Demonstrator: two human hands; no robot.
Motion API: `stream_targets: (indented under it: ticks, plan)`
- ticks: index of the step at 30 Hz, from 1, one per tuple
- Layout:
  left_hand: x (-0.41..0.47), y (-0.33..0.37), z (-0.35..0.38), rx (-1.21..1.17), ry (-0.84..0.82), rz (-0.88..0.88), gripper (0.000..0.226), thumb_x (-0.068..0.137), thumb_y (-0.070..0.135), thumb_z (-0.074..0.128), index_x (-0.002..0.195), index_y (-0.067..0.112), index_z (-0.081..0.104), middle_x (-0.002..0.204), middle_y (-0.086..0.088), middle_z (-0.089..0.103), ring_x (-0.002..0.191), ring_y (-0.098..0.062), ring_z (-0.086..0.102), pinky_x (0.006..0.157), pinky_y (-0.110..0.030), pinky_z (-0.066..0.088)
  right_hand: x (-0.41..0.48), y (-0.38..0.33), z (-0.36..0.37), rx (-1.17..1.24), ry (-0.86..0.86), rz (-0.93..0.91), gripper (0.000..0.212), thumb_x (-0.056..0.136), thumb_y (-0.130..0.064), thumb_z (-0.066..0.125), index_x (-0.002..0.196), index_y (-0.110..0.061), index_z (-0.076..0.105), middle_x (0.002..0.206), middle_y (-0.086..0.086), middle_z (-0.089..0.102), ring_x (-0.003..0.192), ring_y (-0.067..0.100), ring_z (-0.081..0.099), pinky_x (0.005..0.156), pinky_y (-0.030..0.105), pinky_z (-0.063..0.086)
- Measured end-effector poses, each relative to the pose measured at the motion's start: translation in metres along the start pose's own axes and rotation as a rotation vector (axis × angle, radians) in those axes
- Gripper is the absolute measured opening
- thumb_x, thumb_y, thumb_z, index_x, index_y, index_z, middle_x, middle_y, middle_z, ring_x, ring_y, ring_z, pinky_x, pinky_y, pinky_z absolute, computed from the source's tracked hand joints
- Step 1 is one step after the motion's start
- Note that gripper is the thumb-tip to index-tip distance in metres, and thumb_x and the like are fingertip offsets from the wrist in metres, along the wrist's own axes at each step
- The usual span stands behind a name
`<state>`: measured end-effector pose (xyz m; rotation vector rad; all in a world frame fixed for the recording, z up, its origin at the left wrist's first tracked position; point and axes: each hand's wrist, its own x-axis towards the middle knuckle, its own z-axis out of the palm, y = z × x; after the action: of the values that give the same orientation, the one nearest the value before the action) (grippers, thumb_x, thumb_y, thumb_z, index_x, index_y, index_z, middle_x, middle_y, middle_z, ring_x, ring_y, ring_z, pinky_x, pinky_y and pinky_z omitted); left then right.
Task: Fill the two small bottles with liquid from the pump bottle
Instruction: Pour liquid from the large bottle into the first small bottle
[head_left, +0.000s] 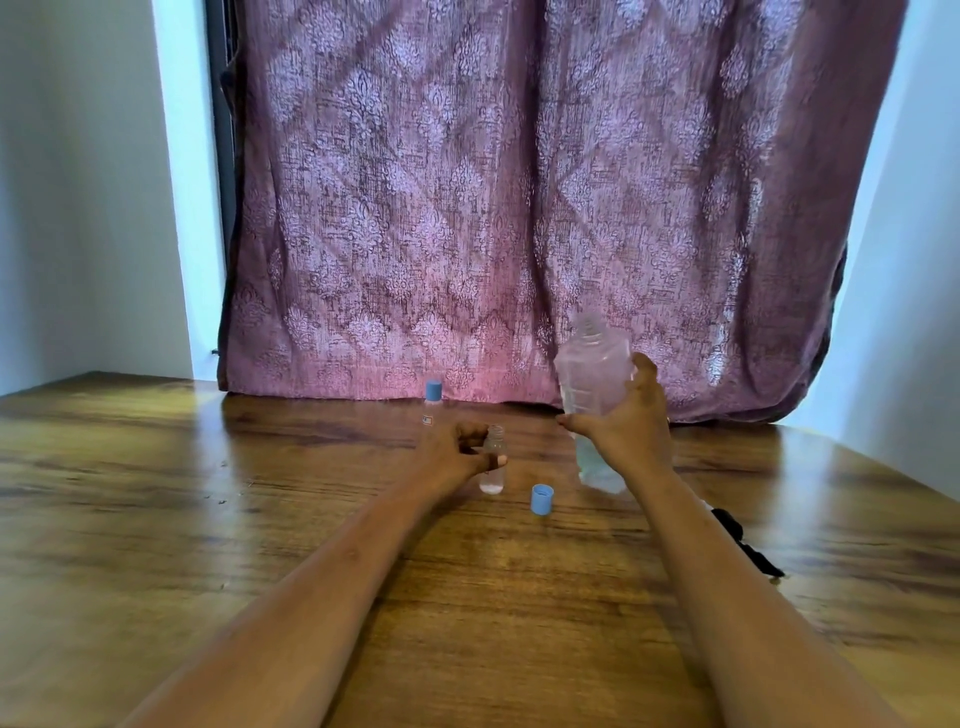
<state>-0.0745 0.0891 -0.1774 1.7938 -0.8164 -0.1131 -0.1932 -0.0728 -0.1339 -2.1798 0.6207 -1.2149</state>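
My left hand (462, 447) grips a small clear uncapped bottle (492, 480) that stands upright on the wooden table (208, 509). Its blue cap (542, 500) lies on the table just to its right. My right hand (621, 421) holds the large clear bottle (592, 374) lifted off the table, roughly upright and blurred, its open neck uppermost with no pump on it; some clear liquid shows in its lower part. A second small bottle with a blue cap (432, 402) stands behind my left hand near the curtain.
A purple patterned curtain (519, 208) hangs along the table's far edge. A black object (748, 545) lies at the right, beside my right forearm. White walls flank both sides.
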Motion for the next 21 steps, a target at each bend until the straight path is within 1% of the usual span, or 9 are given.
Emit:
stream_targets:
  ticks: [3, 5, 9, 13, 16, 19, 21]
  plan:
    - [-0.001, 0.001, 0.001, 0.015, 0.007, 0.005, 0.054, 0.076, 0.018, 0.075, 0.126, 0.01, 0.055, 0.124, -0.003, 0.062, 0.102, -0.01, 0.057, 0.086, -0.021, 0.043, 0.003, 0.003, 0.003, 0.27, -0.007, 0.108, 0.101, 0.054, -0.025, 0.089, 0.133, -0.018, 0.027, 0.124, 0.009, 0.049, 0.108, 0.027, 0.053, 0.078, 0.033, 0.044]
    - [-0.001, 0.001, 0.002, 0.021, 0.011, 0.002, 0.054, 0.076, 0.019, 0.076, 0.126, 0.01, 0.055, 0.124, -0.003, 0.062, 0.099, -0.008, 0.056, 0.086, -0.021, 0.042, 0.003, 0.005, 0.006, 0.348, -0.034, 0.149, 0.1, 0.054, -0.024, 0.09, 0.133, -0.016, 0.029, 0.121, 0.007, 0.052, 0.104, 0.025, 0.055, 0.075, 0.031, 0.044]
    - [-0.002, 0.001, 0.002, -0.002, 0.018, -0.015, 0.054, 0.076, 0.015, 0.075, 0.126, 0.01, 0.055, 0.123, -0.003, 0.062, 0.099, -0.009, 0.055, 0.087, -0.023, 0.043, 0.002, 0.013, 0.009, 0.366, -0.075, 0.191, 0.101, 0.055, -0.024, 0.089, 0.135, -0.017, 0.027, 0.123, 0.007, 0.053, 0.104, 0.024, 0.055, 0.076, 0.031, 0.045]
    - [-0.002, 0.0, 0.001, -0.004, 0.005, -0.013, 0.052, 0.076, 0.017, 0.075, 0.124, 0.011, 0.055, 0.114, 0.002, 0.062, 0.097, -0.009, 0.056, 0.087, -0.023, 0.043, 0.005, 0.021, 0.006, 0.357, -0.102, 0.194, 0.098, 0.054, -0.028, 0.089, 0.133, -0.02, 0.032, 0.12, 0.005, 0.058, 0.105, 0.025, 0.058, 0.084, 0.037, 0.05]
    - [0.001, -0.004, 0.001, 0.001, 0.009, -0.017, 0.051, 0.075, 0.019, 0.077, 0.121, 0.012, 0.058, 0.115, 0.001, 0.065, 0.1, -0.01, 0.06, 0.091, -0.025, 0.046, 0.006, 0.021, 0.005, 0.36, -0.163, 0.176, 0.093, 0.053, -0.03, 0.089, 0.129, -0.022, 0.037, 0.117, 0.003, 0.06, 0.104, 0.023, 0.06, 0.088, 0.043, 0.052]
    - [0.004, -0.006, 0.001, 0.026, -0.006, -0.025, 0.051, 0.074, 0.02, 0.077, 0.121, 0.011, 0.059, 0.116, -0.002, 0.067, 0.104, -0.012, 0.062, 0.093, -0.027, 0.047, 0.006, 0.022, 0.005, 0.355, -0.189, 0.174, 0.101, 0.048, -0.039, 0.089, 0.132, -0.023, 0.035, 0.12, 0.003, 0.06, 0.106, 0.023, 0.06, 0.091, 0.048, 0.051]
    - [0.005, -0.006, 0.001, 0.033, -0.005, -0.027, 0.05, 0.074, 0.02, 0.077, 0.12, 0.011, 0.06, 0.114, -0.002, 0.068, 0.103, -0.012, 0.062, 0.089, -0.024, 0.047, 0.007, 0.022, 0.005, 0.361, -0.202, 0.177, 0.107, 0.045, -0.043, 0.089, 0.134, -0.022, 0.033, 0.122, 0.003, 0.059, 0.107, 0.024, 0.06, 0.092, 0.049, 0.05]
